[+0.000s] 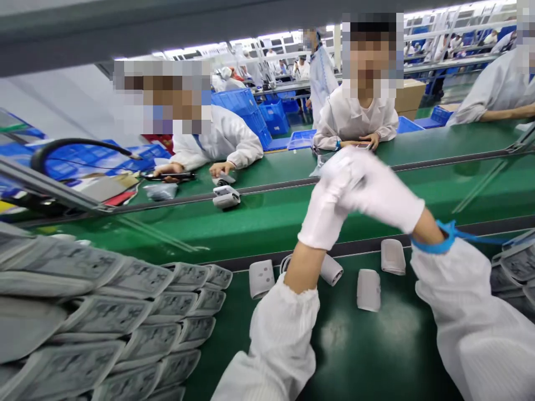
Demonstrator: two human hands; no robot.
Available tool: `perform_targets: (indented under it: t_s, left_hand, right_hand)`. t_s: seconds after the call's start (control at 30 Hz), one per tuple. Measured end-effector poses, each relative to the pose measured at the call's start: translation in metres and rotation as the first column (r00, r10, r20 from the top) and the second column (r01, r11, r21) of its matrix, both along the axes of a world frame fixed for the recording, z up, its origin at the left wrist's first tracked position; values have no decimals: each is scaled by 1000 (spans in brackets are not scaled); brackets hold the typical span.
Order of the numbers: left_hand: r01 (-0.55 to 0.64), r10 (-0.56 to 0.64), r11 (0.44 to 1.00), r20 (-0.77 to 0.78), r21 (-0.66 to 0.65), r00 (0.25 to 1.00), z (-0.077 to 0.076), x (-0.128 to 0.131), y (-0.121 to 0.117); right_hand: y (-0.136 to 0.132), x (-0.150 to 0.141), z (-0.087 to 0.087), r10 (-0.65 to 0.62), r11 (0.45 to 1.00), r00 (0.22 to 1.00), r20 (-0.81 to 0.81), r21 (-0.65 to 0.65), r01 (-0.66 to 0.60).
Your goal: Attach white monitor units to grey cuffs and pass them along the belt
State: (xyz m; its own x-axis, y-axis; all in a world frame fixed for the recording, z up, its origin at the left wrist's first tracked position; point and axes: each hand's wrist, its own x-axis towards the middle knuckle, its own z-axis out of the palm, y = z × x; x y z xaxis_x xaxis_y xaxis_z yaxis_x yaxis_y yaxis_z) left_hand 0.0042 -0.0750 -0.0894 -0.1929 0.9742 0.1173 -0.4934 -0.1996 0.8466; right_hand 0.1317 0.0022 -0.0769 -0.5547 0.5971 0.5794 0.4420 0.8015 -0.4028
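- Fabric cuffs (pixel 369 290): four pale rolled or folded pieces on the near green conveyor belt (pixel 401 340), lying apart just below the hands; one is partly behind the left forearm
- left hand (pixel 321 220): white glove, motion-blurred, raised above the belt, up against the right hand
- right hand (pixel 376 189): white glove, also blurred, with a blue wrist strap (pixel 438 240) at the wrist, its lead running off to the right
- Grip: fingers smeared together by blur, so cannot tell if either hand is clenched or released, or if anything is held between them
- stacked cuffs (pixel 104 312): many grey folded pieces with printed faces, in overlapping rows at lower left, cut off by the frame; print unreadable
- second stack (pixel 518 264): same kind of pieces, cut off at the right edge
- white device (pixel 226 197): on the far side of the belt rail, exact type hard to make out
- co-worker's hand (pixel 171 174): across the line, on a black-handled tool (pixel 179 176)
- another co-worker's hands (pixel 359 142): resting on the far green belt, partly hidden by the blur of the gloves
- blue plastic crates (pixel 236 103): stacked behind the co-workers
- cardboard box (pixel 409 94): further back on the right
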Motion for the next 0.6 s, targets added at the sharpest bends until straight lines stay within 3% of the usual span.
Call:
perform_targets:
  t_s: [0.1, 0.17, 0.23, 0.3, 0.37, 0.4, 0.43, 0.47, 0.53, 0.6]
  left_hand:
    - [39, -39, 999, 119, -5, 992, 17, -24, 5]
    - [9, 1, 998, 160, -64, 987, 23, -50, 1]
    - [-39, 60, 993, 185, -116, 981, 27, -77, -4]
    - [-79, 104, 987, 184, -139, 977, 30, -99, -8]
    - [-110, 133, 983, 157, -145, 979, 33, -110, -11]
    - [-124, 143, 982, 134, -145, 981, 35, -111, -12]
    - [-133, 149, 981, 107, -142, 983, 36, -110, -14]
    - [-132, 144, 982, 79, -137, 986, 37, -107, -15]
    - [-91, 96, 988, 35, -124, 995, 39, -100, -17]
    - [5, -4, 994, 7, -108, 1000, 40, -93, -19]
  right_hand:
    - [-48, -14, 5, 4, 997, 995, 97, 75, -11]
    - [-61, -17, -1, -40, 993, 980, 194, 118, 17]
    - [-63, -24, -16, 6, 994, 923, 384, 95, -46]
    - [-61, -36, -38, 198, 976, 767, 610, -49, -213]
    - [-59, -49, -58, 404, 912, 566, 719, -264, -315]
    - [-57, -52, -64, 465, 884, 508, 725, -350, -310]
    - [-54, -53, -67, 498, 867, 498, 710, -407, -286]
    - [-51, -50, -66, 507, 860, 534, 677, -437, -263]
    - [-42, -35, -52, 453, 877, 691, 563, -420, -233]
    - [-35, -13, -27, 295, 934, 868, 399, -312, -174]
